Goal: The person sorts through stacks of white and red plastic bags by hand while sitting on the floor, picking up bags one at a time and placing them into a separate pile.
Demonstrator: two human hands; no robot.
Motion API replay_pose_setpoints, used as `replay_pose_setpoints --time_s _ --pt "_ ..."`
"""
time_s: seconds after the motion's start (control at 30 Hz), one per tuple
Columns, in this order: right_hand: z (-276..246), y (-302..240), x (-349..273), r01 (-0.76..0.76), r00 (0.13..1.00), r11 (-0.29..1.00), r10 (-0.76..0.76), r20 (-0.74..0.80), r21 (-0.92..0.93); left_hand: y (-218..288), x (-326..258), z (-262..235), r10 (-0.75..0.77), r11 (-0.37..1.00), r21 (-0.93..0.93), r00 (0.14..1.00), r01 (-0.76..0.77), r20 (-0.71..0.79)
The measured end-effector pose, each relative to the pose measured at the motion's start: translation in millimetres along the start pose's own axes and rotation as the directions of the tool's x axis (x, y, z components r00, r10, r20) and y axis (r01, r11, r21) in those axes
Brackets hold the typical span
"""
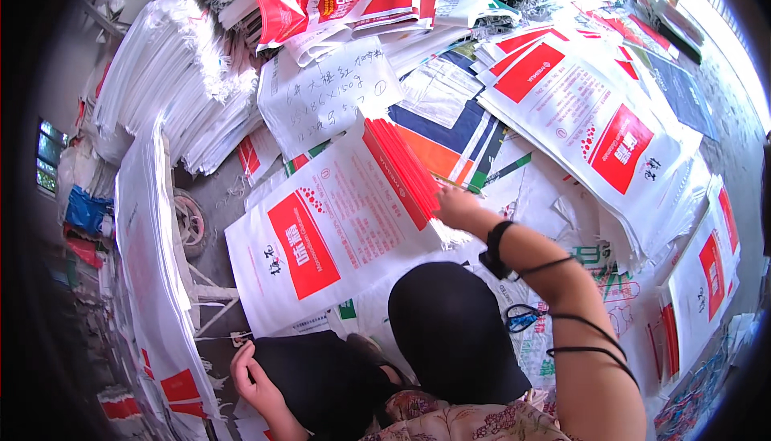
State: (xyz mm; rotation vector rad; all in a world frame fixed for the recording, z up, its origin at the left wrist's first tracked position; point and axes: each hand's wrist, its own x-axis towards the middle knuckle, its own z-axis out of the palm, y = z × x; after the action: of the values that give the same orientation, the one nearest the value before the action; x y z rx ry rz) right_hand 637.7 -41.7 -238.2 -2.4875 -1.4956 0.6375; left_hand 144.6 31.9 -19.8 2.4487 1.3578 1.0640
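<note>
A stack of white woven sacks (pixel 261 258) with red panels lies before my knees, its far edge fanned into red layers. My right hand (pixel 460 209) is closed at the stack's far right corner. A thin yellowish edge or stick shows beside its fingers; I cannot make out whether the hand holds that or the sacks' edge. A black band and dark cords circle my right wrist and forearm. My left hand (pixel 255 382), beside my black-covered left knee, has its thumb apart and fingers loosely bent. Close to its fingertips is a small pale object (pixel 239 338).
Another sack pile (pixel 562 116) lies at the far right, and more sacks (pixel 711 268) stand nearer right. At left, a tall row of sacks (pixel 144 240) stands beside a metal frame (pixel 215 291) and a wheel (pixel 189 220). A handwritten white sheet (pixel 321 95) lies ahead.
</note>
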Motion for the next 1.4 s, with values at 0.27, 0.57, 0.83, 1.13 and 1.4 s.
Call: replay_pose_setpoints --time_s 0.27,0.57,0.83,1.13,1.4 --pt "108 -16 -11 0.001 0.936 0.998 0.022 -0.351 0.064 32 23 34 0.018 0.990 0.136 0.994 -0.033 0.106" --pt "112 -39 -31 0.239 0.867 0.968 -0.181 -0.465 0.070 46 36 54 0.057 0.979 0.185 0.984 -0.088 0.169" --pt "114 -37 -31 0.222 0.884 0.973 -0.170 -0.435 0.071 47 36 53 0.046 0.979 0.187 0.977 -0.086 0.209" --pt "110 -34 -36 0.207 0.891 0.974 -0.149 -0.428 0.092 51 37 55 0.079 0.976 0.181 0.973 -0.119 0.218" --pt "113 -23 -55 0.112 0.898 0.984 -0.040 -0.439 0.141 45 38 57 0.117 0.973 0.170 0.971 -0.153 0.209"
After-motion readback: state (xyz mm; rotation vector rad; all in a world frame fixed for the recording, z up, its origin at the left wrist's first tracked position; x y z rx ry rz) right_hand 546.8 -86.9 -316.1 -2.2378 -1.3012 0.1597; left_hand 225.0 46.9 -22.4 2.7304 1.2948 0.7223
